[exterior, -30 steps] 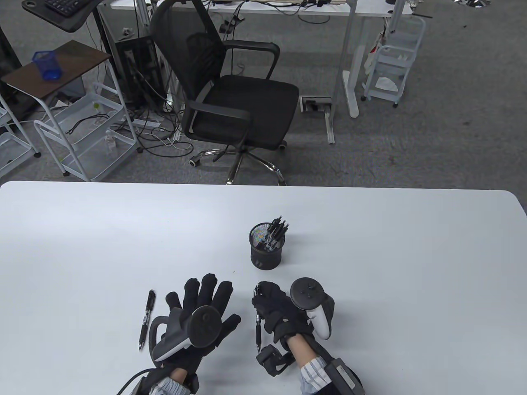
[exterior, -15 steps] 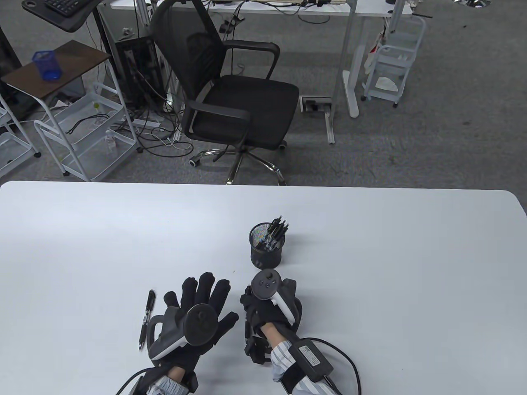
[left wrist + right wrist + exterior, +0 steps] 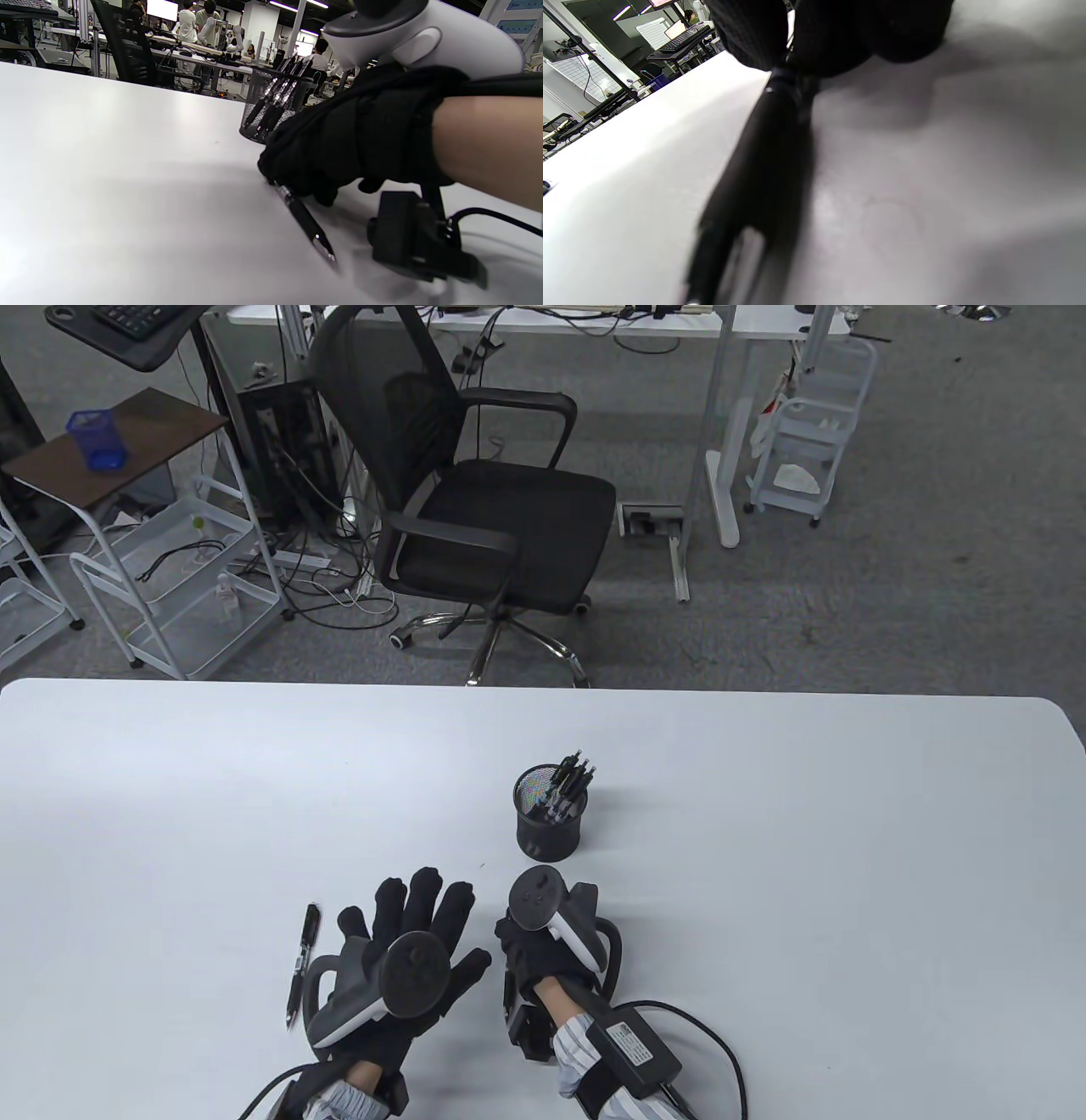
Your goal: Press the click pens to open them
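My left hand point(image 3: 416, 912) lies flat on the white table point(image 3: 764, 899) with its fingers spread, holding nothing. A black click pen point(image 3: 301, 963) lies on the table just left of it. My right hand point(image 3: 530, 946) is curled round a second black pen point(image 3: 507, 989). In the left wrist view this held pen point(image 3: 303, 216) slants down out of the fist point(image 3: 339, 140), its tip at the table surface. The right wrist view shows the same pen point(image 3: 755, 182) blurred and close under my fingers point(image 3: 818, 34). A black mesh pen cup point(image 3: 550, 813) with several pens stands just beyond my right hand.
A cable point(image 3: 713, 1035) runs from my right wrist across the table's front. Behind the table's far edge stands a black office chair point(image 3: 484, 492), with white carts point(image 3: 170, 585) to the left.
My right hand has rolled leftward and dropped, so its tracker now sits on top, and the held pen has come down to the table. My left hand barely shifted.
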Motion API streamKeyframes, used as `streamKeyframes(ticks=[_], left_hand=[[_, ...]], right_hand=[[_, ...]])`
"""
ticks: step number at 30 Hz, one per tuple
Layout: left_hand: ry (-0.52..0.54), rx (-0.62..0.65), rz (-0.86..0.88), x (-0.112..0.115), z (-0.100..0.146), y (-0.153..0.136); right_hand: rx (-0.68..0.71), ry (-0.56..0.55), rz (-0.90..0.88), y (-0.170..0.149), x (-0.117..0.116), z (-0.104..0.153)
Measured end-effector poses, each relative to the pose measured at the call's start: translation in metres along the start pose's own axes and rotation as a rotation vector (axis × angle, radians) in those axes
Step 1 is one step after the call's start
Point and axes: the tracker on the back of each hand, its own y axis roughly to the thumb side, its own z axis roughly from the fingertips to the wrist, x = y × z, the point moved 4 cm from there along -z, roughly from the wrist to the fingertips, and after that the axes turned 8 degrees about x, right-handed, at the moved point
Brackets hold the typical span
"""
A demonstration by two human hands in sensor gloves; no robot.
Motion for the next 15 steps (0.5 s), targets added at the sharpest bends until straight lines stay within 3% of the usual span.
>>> streamKeyframes(ticks=[11,15], left_hand=[[0.005,-0.001,-0.002,-0.001,0.0,0.0],[0.01,-0.003,0.002,-0.001,0.0,-0.001]], right_hand=[[0.006,-0.02,-0.015,-0.002,0.0,0.001],[-0.008,0.002,-0.223,-0.01,0.009,0.006]])
